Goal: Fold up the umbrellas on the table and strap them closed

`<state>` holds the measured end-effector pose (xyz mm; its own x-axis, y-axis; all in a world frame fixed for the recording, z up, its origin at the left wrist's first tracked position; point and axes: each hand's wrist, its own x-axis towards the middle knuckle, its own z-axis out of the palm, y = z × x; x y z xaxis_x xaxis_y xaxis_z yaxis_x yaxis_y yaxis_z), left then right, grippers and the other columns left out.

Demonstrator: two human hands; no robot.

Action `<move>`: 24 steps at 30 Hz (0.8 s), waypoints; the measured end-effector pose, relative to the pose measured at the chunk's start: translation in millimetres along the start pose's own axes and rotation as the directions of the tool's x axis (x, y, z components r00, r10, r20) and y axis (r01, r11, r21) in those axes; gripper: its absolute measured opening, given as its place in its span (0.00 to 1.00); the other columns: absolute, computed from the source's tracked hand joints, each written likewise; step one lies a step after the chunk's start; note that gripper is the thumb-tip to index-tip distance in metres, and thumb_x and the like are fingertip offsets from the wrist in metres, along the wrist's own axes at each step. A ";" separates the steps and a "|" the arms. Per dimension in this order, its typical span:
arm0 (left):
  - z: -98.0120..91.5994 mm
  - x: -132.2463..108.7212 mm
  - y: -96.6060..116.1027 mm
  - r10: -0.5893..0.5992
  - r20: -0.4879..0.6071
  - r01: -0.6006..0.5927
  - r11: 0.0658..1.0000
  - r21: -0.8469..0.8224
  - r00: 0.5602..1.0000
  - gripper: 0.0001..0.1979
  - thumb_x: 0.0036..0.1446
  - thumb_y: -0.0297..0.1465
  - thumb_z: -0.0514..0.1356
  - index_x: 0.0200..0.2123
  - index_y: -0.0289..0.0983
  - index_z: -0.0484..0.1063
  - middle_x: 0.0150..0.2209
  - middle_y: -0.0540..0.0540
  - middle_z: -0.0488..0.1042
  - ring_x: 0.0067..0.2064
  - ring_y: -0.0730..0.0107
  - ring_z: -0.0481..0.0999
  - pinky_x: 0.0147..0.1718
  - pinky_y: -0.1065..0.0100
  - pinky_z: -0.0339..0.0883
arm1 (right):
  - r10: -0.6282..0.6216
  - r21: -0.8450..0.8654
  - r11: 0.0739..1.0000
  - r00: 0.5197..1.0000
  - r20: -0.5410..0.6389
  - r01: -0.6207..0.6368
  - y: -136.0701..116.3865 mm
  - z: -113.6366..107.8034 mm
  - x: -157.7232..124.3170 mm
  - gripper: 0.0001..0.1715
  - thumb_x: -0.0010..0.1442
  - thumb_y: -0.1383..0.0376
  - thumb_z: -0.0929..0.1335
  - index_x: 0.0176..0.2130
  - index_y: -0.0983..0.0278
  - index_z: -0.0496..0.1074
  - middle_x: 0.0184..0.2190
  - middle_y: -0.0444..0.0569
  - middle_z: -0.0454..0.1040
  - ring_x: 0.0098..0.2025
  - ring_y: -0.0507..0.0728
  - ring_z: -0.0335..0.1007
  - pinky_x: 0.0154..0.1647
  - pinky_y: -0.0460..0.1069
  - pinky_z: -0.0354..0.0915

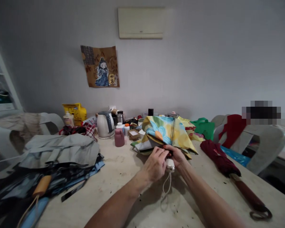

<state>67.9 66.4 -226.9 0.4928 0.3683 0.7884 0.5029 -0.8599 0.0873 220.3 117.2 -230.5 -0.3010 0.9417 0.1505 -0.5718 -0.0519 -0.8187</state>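
Observation:
A folding umbrella with a yellow, blue and green flower print lies half collapsed on the table, its white handle pointing toward me with a cord loop hanging down. My left hand is closed around the umbrella just above the handle. My right hand grips the same spot from the other side, fingers curled over the gathered fabric.
A dark red umbrella with a brown handle lies at the right. Grey and black umbrellas are piled at the left. A white kettle, a pink bottle, small jars and a green bag stand behind.

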 end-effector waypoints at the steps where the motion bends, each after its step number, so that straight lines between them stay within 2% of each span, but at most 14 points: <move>1: -0.9 -0.1 -0.4 0.033 -0.069 -0.034 0.999 -0.016 0.997 0.19 0.54 0.18 0.51 0.47 0.31 0.72 0.41 0.38 0.75 0.44 0.59 0.71 0.46 0.58 0.71 | -0.010 0.036 0.999 1.000 0.002 0.010 -5.3 -1.1 -0.8 0.15 0.43 0.68 0.75 0.21 0.65 0.63 0.14 0.37 0.60 0.14 0.43 0.47 0.13 0.40 0.55; 4: -4.8 0.9 -4.2 0.052 -0.286 -0.080 0.993 -0.088 0.957 0.16 0.53 0.18 0.52 0.41 0.34 0.74 0.37 0.41 0.76 0.40 0.64 0.73 0.41 0.64 0.72 | -0.159 0.217 0.964 0.987 0.000 0.155 -23.0 -9.0 -5.6 0.18 0.42 0.70 0.74 0.21 0.64 0.59 0.17 0.36 0.59 0.16 0.42 0.47 0.12 0.37 0.51; 6: -7.2 2.3 -10.4 -0.081 -0.365 0.016 0.984 -0.178 0.928 0.13 0.53 0.19 0.53 0.35 0.34 0.75 0.33 0.43 0.76 0.36 0.66 0.74 0.38 0.67 0.70 | -0.201 0.333 0.925 0.980 0.013 0.185 -31.5 -15.6 -7.6 0.19 0.43 0.72 0.74 0.22 0.63 0.58 0.19 0.38 0.61 0.18 0.44 0.52 0.14 0.37 0.55; 7: -7.8 3.1 -14.8 -0.203 -0.369 0.112 0.961 -0.252 0.907 0.12 0.53 0.20 0.53 0.33 0.34 0.75 0.31 0.44 0.76 0.34 0.68 0.74 0.36 0.68 0.70 | -0.182 0.362 0.918 0.983 0.031 0.159 -34.3 -18.5 -7.6 0.19 0.44 0.73 0.73 0.22 0.63 0.58 0.19 0.38 0.60 0.18 0.44 0.54 0.15 0.38 0.57; 8: -7.9 3.9 -19.9 -0.360 -0.340 0.237 0.905 -0.353 0.869 0.11 0.52 0.21 0.54 0.32 0.34 0.76 0.31 0.45 0.76 0.33 0.69 0.74 0.35 0.69 0.69 | -0.142 0.368 0.923 0.988 0.055 0.112 -36.3 -20.9 -7.0 0.19 0.46 0.74 0.73 0.22 0.63 0.57 0.18 0.37 0.59 0.18 0.45 0.54 0.15 0.39 0.58; 10: -6.6 5.1 -30.8 -0.653 -0.195 0.467 0.689 -0.554 0.732 0.09 0.50 0.24 0.56 0.31 0.34 0.76 0.30 0.46 0.76 0.31 0.71 0.73 0.33 0.70 0.67 | -0.068 0.352 0.935 0.993 0.092 0.031 -39.2 -24.5 -5.8 0.21 0.49 0.75 0.71 0.21 0.62 0.54 0.16 0.36 0.54 0.16 0.45 0.50 0.14 0.40 0.56; 12: -4.3 5.9 -40.4 -0.805 -0.033 0.588 0.460 -0.666 0.593 0.09 0.49 0.25 0.57 0.31 0.34 0.76 0.29 0.47 0.76 0.29 0.72 0.73 0.31 0.71 0.67 | -0.081 0.379 0.925 0.991 0.110 0.033 -42.4 -26.5 -6.6 0.24 0.51 0.75 0.70 0.20 0.62 0.50 0.15 0.34 0.50 0.15 0.43 0.45 0.12 0.39 0.52; 13: -3.1 6.1 -43.9 -0.835 0.024 0.615 0.386 -0.688 0.550 0.09 0.48 0.25 0.57 0.32 0.34 0.76 0.28 0.48 0.76 0.28 0.73 0.73 0.30 0.72 0.67 | -0.098 0.415 0.909 0.986 0.137 0.033 -44.1 -26.8 -8.1 0.26 0.52 0.76 0.69 0.20 0.62 0.49 0.15 0.34 0.49 0.14 0.43 0.44 0.12 0.38 0.52; 16: -0.3 5.8 -47.0 -0.860 0.143 0.663 0.261 -0.702 0.489 0.09 0.47 0.24 0.57 0.32 0.33 0.75 0.26 0.48 0.75 0.24 0.76 0.71 0.25 0.74 0.64 | -0.169 0.582 0.812 0.937 0.307 -0.044 -48.1 -24.2 -15.5 0.28 0.53 0.76 0.69 0.19 0.62 0.47 0.15 0.33 0.47 0.15 0.43 0.46 0.15 0.38 0.54; 19: 2.6 4.4 -41.0 -0.834 0.322 0.722 0.125 -0.681 0.448 0.06 0.47 0.24 0.58 0.30 0.31 0.75 0.24 0.47 0.75 0.21 0.76 0.69 0.22 0.74 0.62 | -0.227 0.658 0.724 0.831 0.508 -0.205 -47.8 -15.8 -23.2 0.27 0.57 0.76 0.67 0.19 0.62 0.48 0.15 0.34 0.48 0.16 0.44 0.46 0.18 0.38 0.57; 21: 4.5 3.6 -35.1 -0.796 0.416 0.744 0.065 -0.665 0.440 0.04 0.48 0.26 0.61 0.29 0.31 0.74 0.23 0.45 0.74 0.20 0.76 0.69 0.20 0.73 0.60 | -0.244 0.655 0.705 0.774 0.585 -0.272 -44.9 -8.6 -27.3 0.26 0.58 0.75 0.66 0.18 0.62 0.49 0.15 0.34 0.49 0.16 0.44 0.47 0.18 0.38 0.58; 24: 5.7 4.2 -28.4 -0.767 0.447 0.729 0.039 -0.683 0.460 0.07 0.50 0.31 0.64 0.30 0.32 0.73 0.24 0.46 0.74 0.21 0.76 0.69 0.22 0.73 0.62 | -0.234 0.647 0.694 0.751 0.617 -0.315 -37.4 0.4 -31.7 0.25 0.60 0.73 0.66 0.19 0.62 0.51 0.15 0.35 0.51 0.17 0.44 0.50 0.19 0.38 0.60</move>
<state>59.7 94.4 -229.6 0.1589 0.9870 0.0237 -0.1057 -0.0068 0.9944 250.9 89.1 -204.5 -0.5634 0.5145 0.6464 -0.7959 -0.5479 -0.2575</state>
